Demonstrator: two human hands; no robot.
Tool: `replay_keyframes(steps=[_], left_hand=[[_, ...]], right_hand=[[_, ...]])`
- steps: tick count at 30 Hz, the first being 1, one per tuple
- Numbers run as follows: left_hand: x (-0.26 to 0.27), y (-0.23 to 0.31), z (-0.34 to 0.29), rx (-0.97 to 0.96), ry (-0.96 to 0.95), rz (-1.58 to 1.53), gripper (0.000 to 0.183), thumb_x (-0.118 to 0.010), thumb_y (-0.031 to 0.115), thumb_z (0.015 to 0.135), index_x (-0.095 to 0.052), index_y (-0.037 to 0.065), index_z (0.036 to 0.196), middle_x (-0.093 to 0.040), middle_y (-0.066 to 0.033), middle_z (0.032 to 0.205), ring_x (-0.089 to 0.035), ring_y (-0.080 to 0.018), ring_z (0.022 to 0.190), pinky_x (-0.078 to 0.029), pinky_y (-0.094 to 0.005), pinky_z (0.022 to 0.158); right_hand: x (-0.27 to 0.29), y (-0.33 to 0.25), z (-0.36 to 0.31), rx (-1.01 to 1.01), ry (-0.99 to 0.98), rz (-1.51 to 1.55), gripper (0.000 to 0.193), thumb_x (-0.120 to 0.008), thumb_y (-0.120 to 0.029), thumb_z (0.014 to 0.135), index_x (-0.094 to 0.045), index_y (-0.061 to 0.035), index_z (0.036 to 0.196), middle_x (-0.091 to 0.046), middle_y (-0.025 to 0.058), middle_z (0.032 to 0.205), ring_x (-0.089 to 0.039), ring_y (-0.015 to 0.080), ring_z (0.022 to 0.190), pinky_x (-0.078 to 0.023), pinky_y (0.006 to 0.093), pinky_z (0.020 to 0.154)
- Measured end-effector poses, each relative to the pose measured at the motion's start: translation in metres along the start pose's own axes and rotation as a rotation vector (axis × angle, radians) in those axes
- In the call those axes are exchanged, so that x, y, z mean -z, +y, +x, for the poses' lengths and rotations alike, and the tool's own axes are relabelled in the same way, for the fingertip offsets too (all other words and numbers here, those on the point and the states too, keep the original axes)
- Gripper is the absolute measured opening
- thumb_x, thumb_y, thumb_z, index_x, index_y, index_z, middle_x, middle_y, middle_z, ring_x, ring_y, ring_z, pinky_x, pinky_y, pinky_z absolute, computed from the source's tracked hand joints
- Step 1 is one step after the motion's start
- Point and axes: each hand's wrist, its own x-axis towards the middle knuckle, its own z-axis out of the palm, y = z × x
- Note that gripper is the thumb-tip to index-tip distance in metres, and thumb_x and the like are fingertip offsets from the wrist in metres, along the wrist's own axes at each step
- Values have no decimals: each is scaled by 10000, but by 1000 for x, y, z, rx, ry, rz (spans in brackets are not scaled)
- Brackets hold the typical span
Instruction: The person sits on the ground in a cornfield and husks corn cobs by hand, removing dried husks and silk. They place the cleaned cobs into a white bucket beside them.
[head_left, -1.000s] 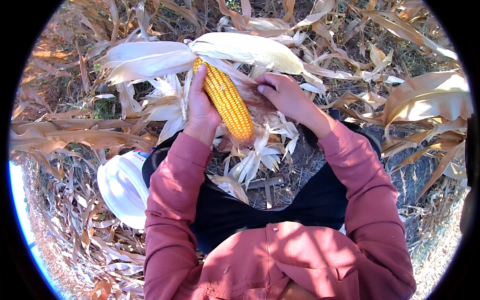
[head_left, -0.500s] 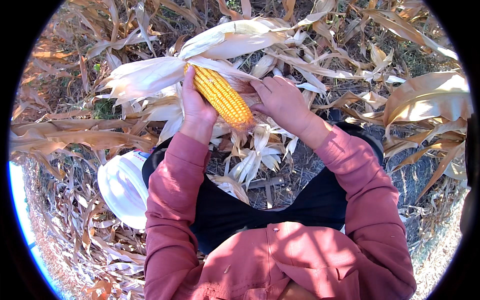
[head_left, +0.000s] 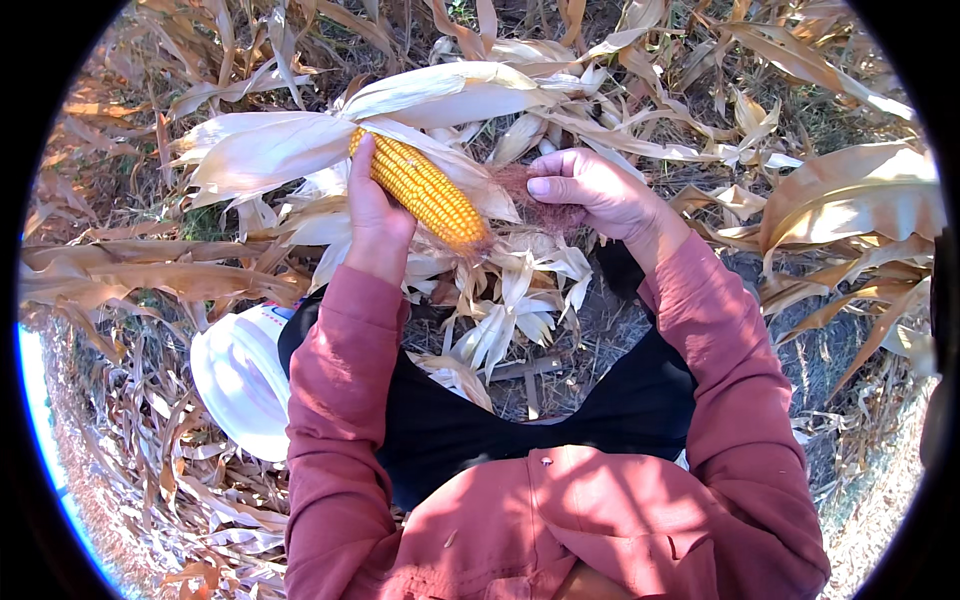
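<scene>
An ear of corn (head_left: 420, 194) with bare yellow kernels lies tilted in my left hand (head_left: 380, 215), thumb along its near-left side. Pale dry husks (head_left: 262, 152) are peeled back from its far end and spread left and right. Just right of the ear, my right hand (head_left: 605, 195) pinches a tuft of reddish-brown corn silk (head_left: 545, 203) between thumb and fingers. Some strands still trail toward the ear's husk. A little more silk clings to the ear's near tip.
A white bucket (head_left: 238, 375) stands by my left leg. Loose pale husks (head_left: 500, 318) lie on the ground between my knees. Dry corn leaves (head_left: 850, 200) arch at the right, and more stalks and leaves (head_left: 110, 270) cross the left side.
My right hand has drawn away to the right from the ear, pulling out the silk. My left hand and the ear have shifted slightly left.
</scene>
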Motion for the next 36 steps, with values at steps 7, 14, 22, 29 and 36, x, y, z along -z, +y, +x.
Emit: replay_keyframes(steps=[7, 14, 22, 29, 36], left_hand=[[7, 6, 9, -28, 111, -23, 344, -530, 326, 897, -522, 69, 1126, -585, -88, 1076, -563, -252, 1007, -446, -429, 908], [12, -8, 1, 76, 90, 8, 326, -556, 315, 892, -517, 84, 1119, -585, -70, 1052, -573, -234, 975, -468, -408, 870], [22, -23, 2, 115, 92, 24, 363, -576, 302, 888, -484, 73, 1153, -574, -80, 1056, -580, -228, 956, -483, -393, 853], [51, -43, 17, 12, -243, -59, 388, -581, 294, 883, -473, 66, 1178, -574, -82, 1028, -580, -217, 939, -493, -366, 818], [36, -94, 27, -262, 86, 149, 529, -687, 136, 764, -436, 30, 1218, -572, -78, 990, -569, -177, 898, -471, -309, 755]], right_hand=[[17, -11, -7, 262, 121, 218, 204, -611, -229, 876, -586, -42, 952, -590, -14, 786, -495, 33, 592, -384, 190, 501], [11, -11, 5, 306, 194, 369, 193, -550, -151, 900, -541, -73, 1076, -636, 65, 960, -634, 172, 870, -527, 286, 663], [-17, 0, 16, 282, 301, 465, 180, -494, -140, 923, -537, -60, 1079, -634, 121, 1033, -632, 251, 932, -532, 390, 796], [-134, -2, 56, 316, 168, 371, 192, -488, -92, 916, -508, -38, 1100, -624, 101, 992, -635, 213, 900, -543, 347, 766], [-308, 37, 154, 287, -171, -620, 388, -592, -180, 835, -518, 76, 1117, -612, 158, 998, -587, 190, 892, -470, 308, 774]])
